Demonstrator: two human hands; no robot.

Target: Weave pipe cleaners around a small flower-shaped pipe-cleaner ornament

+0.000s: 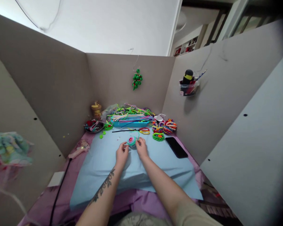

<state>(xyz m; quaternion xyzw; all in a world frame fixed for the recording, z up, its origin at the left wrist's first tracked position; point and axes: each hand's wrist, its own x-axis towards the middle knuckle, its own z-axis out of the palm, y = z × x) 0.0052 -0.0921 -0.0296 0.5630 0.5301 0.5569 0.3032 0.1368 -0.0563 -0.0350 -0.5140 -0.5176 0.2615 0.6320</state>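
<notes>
A small round coil of teal and pink pipe cleaner (131, 141) is held just above the blue cloth (103, 166), between my two hands. My left hand (122, 153) pinches its left edge with closed fingers. On the opposite side, my right hand (141, 147) has thumb and fingers closed on the coil's right edge, where a loose teal pipe cleaner end (138, 134) loops upward. Fingertips hide parts of the rim. Red-and-yellow scissors (144, 131) lie just beyond, beside a straight black pipe cleaner (122, 131).
A blue tray (132, 124) heaped with colourful pipe cleaners stands at the back. Finished fuzzy pieces (158, 136) and a black phone (176, 147) lie to the right. A pink glue gun (79, 150) with a black cord and a dark bowl (94, 127) are left. Grey panels surround the table.
</notes>
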